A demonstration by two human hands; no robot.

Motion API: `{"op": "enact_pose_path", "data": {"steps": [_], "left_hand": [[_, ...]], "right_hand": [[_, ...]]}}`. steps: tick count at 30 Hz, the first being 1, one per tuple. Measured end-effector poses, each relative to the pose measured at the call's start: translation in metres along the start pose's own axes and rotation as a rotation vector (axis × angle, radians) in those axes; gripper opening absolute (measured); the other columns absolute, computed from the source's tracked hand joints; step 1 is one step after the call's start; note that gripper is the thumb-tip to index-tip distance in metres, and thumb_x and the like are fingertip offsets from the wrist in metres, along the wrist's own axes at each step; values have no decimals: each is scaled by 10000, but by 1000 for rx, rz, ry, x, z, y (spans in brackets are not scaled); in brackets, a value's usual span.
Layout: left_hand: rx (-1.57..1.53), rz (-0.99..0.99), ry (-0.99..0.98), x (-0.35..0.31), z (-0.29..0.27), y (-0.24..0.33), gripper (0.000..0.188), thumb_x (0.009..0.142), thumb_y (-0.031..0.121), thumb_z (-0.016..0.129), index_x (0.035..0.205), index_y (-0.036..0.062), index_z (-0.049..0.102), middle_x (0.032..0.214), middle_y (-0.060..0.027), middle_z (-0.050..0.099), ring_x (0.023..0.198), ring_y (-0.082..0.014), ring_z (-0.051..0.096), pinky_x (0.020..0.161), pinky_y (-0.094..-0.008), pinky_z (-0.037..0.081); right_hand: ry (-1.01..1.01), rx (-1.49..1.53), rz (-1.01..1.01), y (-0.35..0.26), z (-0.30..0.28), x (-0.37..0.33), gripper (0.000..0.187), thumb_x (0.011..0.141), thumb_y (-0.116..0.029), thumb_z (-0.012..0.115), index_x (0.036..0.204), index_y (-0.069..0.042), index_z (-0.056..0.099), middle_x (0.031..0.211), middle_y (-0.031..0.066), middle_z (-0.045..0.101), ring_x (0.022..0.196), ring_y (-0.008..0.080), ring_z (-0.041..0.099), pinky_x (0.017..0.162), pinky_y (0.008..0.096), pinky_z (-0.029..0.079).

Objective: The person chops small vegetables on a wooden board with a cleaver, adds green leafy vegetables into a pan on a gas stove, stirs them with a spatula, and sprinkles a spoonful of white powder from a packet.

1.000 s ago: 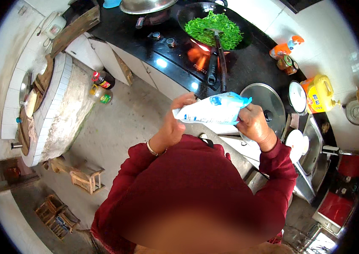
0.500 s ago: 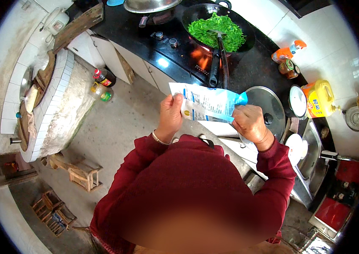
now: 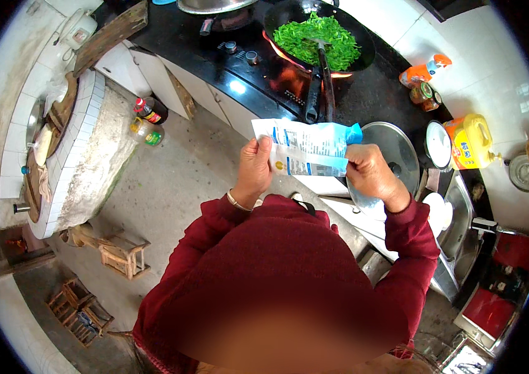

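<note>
A white and blue plastic packet (image 3: 305,148) is stretched between my hands in front of the stove. My left hand (image 3: 254,167) pinches its white left end, thumb on top. The fingers of my right hand (image 3: 372,171) are closed on the blue right end, at its lower corner. Whatever is inside the packet cannot be seen. Beyond it, a black wok (image 3: 364,55) full of chopped green vegetables (image 3: 317,40) sits over an orange flame. A spatula (image 3: 325,71) rests in the greens, its handle lying beside the wok's handle (image 3: 313,100).
A glass lid (image 3: 395,143) lies at the counter's edge by my right hand. Behind it stand a white-topped pot (image 3: 438,144), a yellow oil jug (image 3: 473,140), jars (image 3: 422,95) and an orange spray bottle (image 3: 423,71). The sink (image 3: 461,218) is right; bottles (image 3: 151,111) stand on the floor left.
My right hand has turned slightly at the packet's blue end, and the packet lies flatter. More flame shows under the wok. The view has shifted a little.
</note>
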State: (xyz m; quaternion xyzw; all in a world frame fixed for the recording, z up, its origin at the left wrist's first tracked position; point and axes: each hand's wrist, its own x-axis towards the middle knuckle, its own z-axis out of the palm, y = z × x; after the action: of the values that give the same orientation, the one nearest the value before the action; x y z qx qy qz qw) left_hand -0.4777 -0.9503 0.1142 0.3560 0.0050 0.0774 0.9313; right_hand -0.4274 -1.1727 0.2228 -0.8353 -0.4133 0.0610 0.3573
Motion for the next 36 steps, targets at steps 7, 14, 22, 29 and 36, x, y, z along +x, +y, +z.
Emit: {"op": "enact_pose_path", "data": {"steps": [7,14,22,29,36], "left_hand": [[-70,43,-21,2,-25,-11,339,955,280,448,1193,41,483,1154,-78,574,1043,-203,565,912,-371,450],[-284,-47,-142,5,-23,1,539,917,435,459,1306,70,385,1298,-90,475,1199,-260,459,1013,-447,354],[-326,-93,-109,4,-33,-7,640,903,511,420,1370,87,313,1380,-72,395,1260,-266,388,1048,-460,294],[-324,-123,-158,5,-32,-3,666,888,535,423,1374,94,308,1385,-71,390,1267,-267,379,1051,-468,285],[-338,-130,-135,3,-33,-3,651,884,515,456,1364,97,322,1366,-70,414,1255,-262,396,1043,-467,299]], "right_hand": [[60,425,513,-22,-13,12,129,850,-37,513,843,17,629,569,17,544,419,37,480,397,204,373],[257,600,528,-47,-32,11,157,896,-56,491,900,20,629,637,19,566,437,30,488,397,170,378],[323,650,510,-55,-38,2,156,909,-72,507,905,29,626,638,27,570,435,39,502,391,169,395],[358,703,477,-47,-31,-3,164,917,-87,507,907,27,624,635,32,571,423,48,505,387,174,404],[346,734,505,-43,-24,-4,176,925,-106,507,902,32,613,642,35,571,428,51,511,388,177,406]]}}
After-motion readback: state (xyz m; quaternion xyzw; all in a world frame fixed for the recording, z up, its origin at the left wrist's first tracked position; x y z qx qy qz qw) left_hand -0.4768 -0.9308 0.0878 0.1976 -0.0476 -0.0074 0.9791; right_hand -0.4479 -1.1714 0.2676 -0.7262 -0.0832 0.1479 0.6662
